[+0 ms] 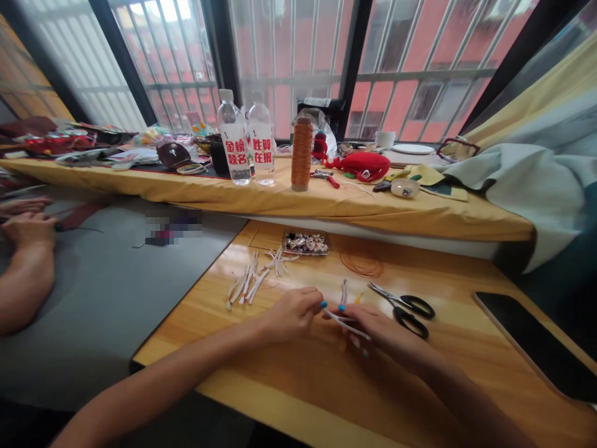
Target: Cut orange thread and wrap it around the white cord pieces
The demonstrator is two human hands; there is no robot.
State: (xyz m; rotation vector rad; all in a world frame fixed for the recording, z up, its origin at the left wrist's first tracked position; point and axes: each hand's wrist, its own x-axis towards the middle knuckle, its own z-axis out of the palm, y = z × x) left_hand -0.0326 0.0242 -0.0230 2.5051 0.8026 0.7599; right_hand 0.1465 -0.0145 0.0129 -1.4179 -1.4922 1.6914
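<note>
My left hand is closed, its thumb and fingers pinching one end of some thin white cords. My right hand is closed round the same cords, which slant across its fingers toward the wrist. A slim yellow object shows just beyond the right fingers; its kind is unclear. Scissors with black handles lie close by on the right, blades slightly apart. A short bundle of pale cord rests past my hands. More cut white cord bundles are scattered on the wooden table.
A clear tray of beads and a coil of orange-brown cord sit farther back. At right lies a phone. Water bottles and an orange thread spool stand on the sill. Another person's hands are at far left.
</note>
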